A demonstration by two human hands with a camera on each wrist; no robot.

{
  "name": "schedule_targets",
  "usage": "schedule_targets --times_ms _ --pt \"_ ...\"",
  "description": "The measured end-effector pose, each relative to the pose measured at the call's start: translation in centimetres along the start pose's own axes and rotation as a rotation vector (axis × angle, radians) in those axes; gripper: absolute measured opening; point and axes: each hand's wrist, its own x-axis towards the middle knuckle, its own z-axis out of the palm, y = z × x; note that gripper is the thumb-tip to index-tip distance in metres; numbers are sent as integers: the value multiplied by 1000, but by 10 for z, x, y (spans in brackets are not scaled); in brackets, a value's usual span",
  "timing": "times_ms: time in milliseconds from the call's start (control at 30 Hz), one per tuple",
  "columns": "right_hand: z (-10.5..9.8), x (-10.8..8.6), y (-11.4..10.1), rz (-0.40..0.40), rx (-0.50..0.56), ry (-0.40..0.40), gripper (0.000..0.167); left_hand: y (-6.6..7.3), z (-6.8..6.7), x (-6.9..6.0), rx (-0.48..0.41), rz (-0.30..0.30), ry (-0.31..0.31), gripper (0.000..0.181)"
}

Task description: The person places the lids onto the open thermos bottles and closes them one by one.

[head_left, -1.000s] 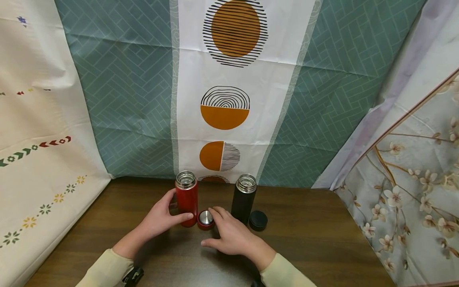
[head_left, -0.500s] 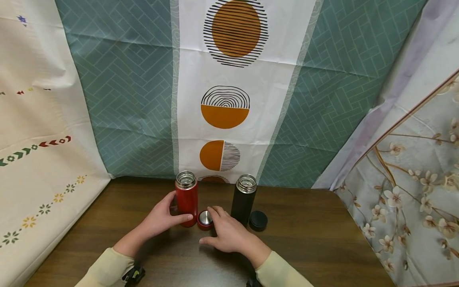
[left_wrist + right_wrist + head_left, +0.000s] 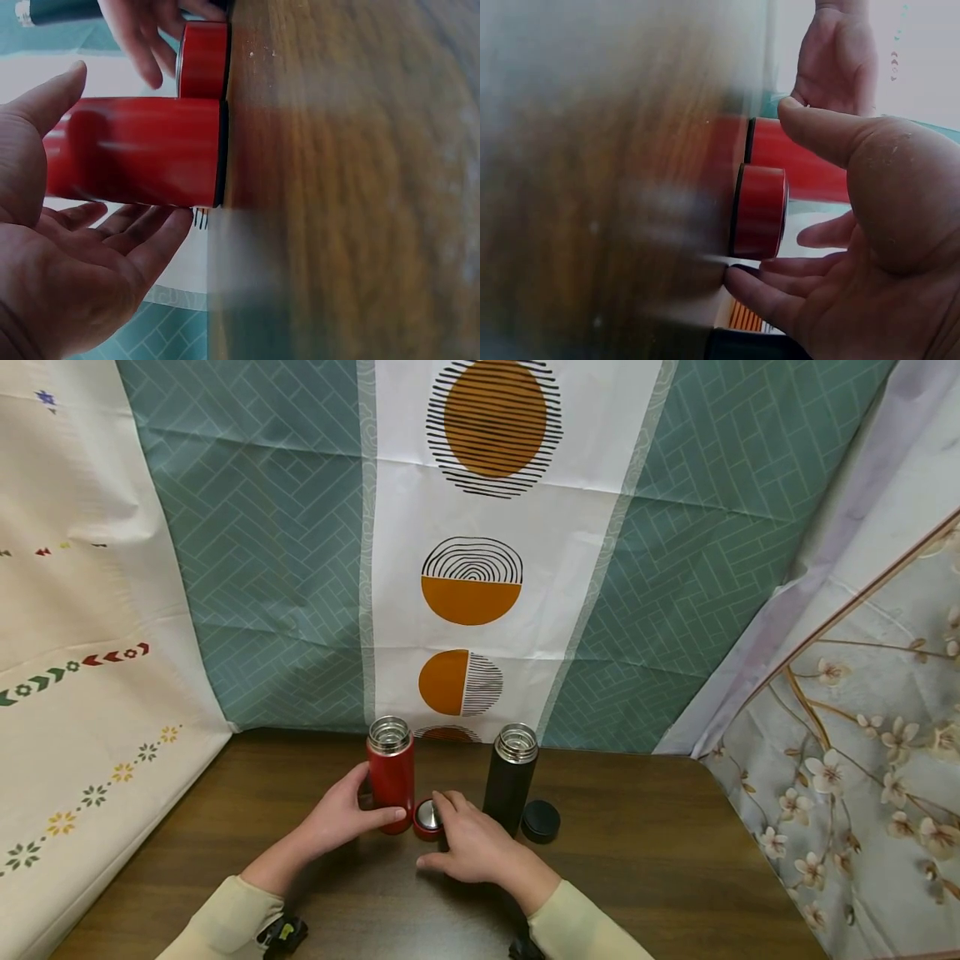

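Red bottle (image 3: 392,781) in high head, 2 close wrist views

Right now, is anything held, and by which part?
Left hand: around the red bottle, low on its body; whether it grips cannot be told. Right hand: nothing held, thumb clear of the red lid.

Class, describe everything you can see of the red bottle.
The red bottle stands upright on the brown table, lid off, baring a silvery, metal-looking neck and open mouth. Its body is a smooth, shiny cylinder with a black base rim. The red lid sits close beside it. The left hand has thumb and fingers on either side; whether they touch it is unclear.
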Motion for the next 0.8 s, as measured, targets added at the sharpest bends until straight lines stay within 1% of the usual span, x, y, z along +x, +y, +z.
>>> schedule_targets --times_ms 167,400,567,800 --pt "0 4 -2 2 -22 9 101 -2 0 2 -25 -10 6 81" --pt "0 9 -4 4 -52 35 98 -5 0 3 -67 -18 0 79" --pt "2 14 -5 13 -74 48 96 -6 1 4 -61 -14 0 79" --pt "6 18 -5 21 -63 54 93 -5 2 4 -36 1 -4 71"
